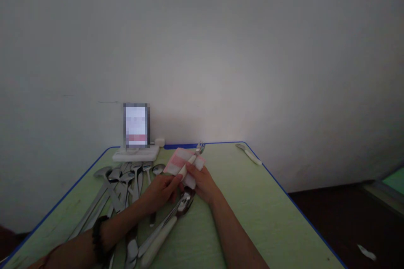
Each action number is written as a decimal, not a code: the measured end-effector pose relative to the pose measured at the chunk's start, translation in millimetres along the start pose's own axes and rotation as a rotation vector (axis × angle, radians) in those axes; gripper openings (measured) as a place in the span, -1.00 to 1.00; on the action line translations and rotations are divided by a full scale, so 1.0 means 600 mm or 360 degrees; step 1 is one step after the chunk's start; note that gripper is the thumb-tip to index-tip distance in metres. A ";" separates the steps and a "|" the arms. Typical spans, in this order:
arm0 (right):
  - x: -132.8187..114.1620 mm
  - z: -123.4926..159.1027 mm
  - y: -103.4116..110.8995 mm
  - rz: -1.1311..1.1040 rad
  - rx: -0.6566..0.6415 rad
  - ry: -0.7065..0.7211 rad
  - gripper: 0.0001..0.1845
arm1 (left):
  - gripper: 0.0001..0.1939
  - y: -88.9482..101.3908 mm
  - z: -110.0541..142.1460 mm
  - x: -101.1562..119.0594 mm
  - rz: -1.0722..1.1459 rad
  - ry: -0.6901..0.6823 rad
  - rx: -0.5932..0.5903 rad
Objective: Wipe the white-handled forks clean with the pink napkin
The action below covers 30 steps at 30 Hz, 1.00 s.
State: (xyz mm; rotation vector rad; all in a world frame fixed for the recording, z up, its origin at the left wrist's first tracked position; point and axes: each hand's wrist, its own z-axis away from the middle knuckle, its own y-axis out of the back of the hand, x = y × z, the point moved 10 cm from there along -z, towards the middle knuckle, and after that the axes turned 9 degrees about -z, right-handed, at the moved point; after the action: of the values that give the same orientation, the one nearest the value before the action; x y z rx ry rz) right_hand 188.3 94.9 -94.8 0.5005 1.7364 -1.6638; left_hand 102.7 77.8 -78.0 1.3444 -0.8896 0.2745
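Observation:
A fork with a cream handle is held up at a slant over the table, tines pointing away from me. My left hand is closed around the lower end of its handle. Pinched in my right hand is a pink and white checked cloth, which lies behind and around the fork's handle. Part of the cloth is hidden by my fingers. Just below both hands lies a pair of larger utensils, one a fork with a cream handle.
Several metal spoons and other cutlery lie in a heap at left, partly under my left forearm. A lit screen stands on a white base by the wall. A cream-handled spoon rests near the table's right edge.

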 end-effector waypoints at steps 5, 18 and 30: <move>-0.002 0.001 0.005 -0.0049 0.0069 0.0022 -0.60 | -0.43 -0.003 0.001 -0.001 0.0022 -0.0017 -0.0027; -0.012 -0.008 0.018 -0.0061 0.0096 0.0114 -0.63 | -0.41 0.005 0.001 0.001 0.0069 -0.0040 0.0024; -0.023 -0.009 0.037 -0.0246 0.0227 0.0165 -0.67 | -0.46 -0.007 0.003 0.004 -0.0084 0.0002 -0.0092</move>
State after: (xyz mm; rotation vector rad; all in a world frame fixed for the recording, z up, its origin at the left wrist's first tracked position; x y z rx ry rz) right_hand 211.9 105.0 -101.5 0.5376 1.7773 -1.9109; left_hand 106.5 74.5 -79.4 1.3122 -0.8539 0.2075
